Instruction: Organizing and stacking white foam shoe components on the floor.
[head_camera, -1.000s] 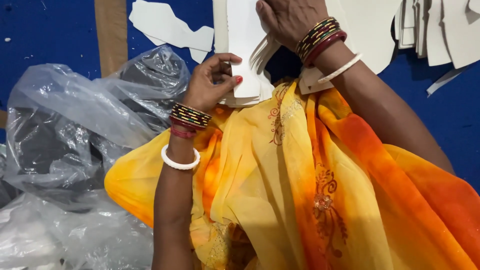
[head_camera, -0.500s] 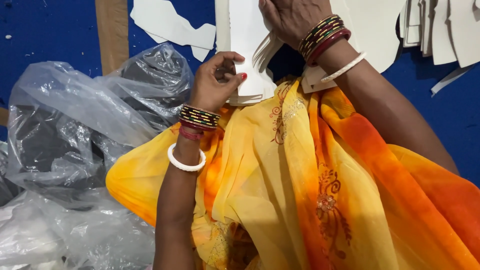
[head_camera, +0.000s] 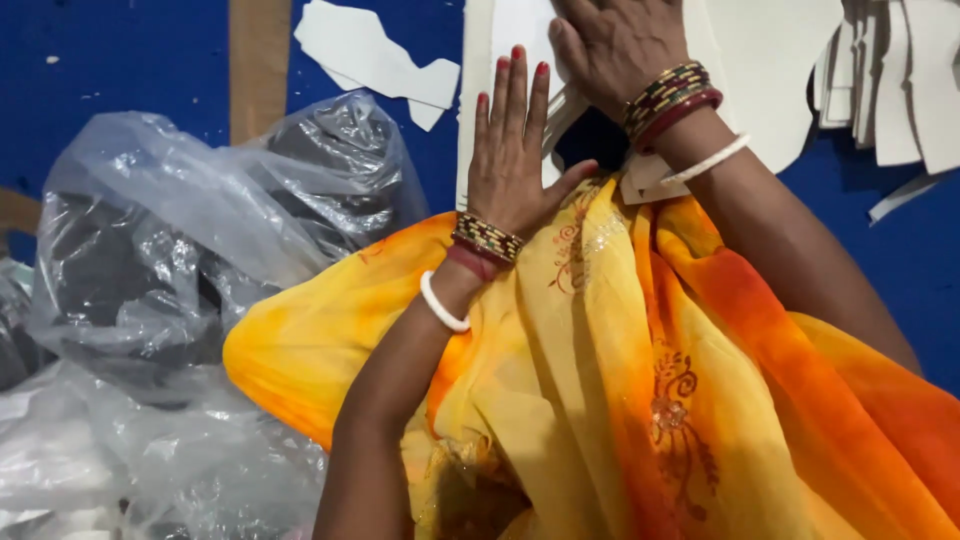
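**A:** Where did we see the hands, taking the white sheet stack (head_camera: 500, 60) as our mark?

**B:** The left hand (head_camera: 512, 160) lay flat on the lower part of that stack, fingers straight and close together, thumb spread out to the side. It grasped nothing; the palm only pressed down. The right hand (head_camera: 618, 45) rested on the same stack, just beside the left one and higher up. Its fingers looked spread over the sheets rather than curled, though the top edge of the view cut them off, so we could not tell whether the tips hooked over anything.

**A:** And the stack itself?

**B:** It lay on the blue surface (head_camera: 120, 70), partly under both hands, with its near end touching the orange and yellow cloth (head_camera: 640, 380) that draped below it and across our forearms.

**A:** What else did we note around the stack?

**B:** A loose white cutout (head_camera: 375, 55) lay to its left, apart from it. Farther left stood a brown strip (head_camera: 258, 60), and below that a crumpled clear plastic bag (head_camera: 190, 260) with something dark inside. To the right of the stack, more white cut pieces (head_camera: 900, 80) lay overlapping in a row. Both wrists wore bangles, a white one (head_camera: 440, 305) on the left forearm below the stack.
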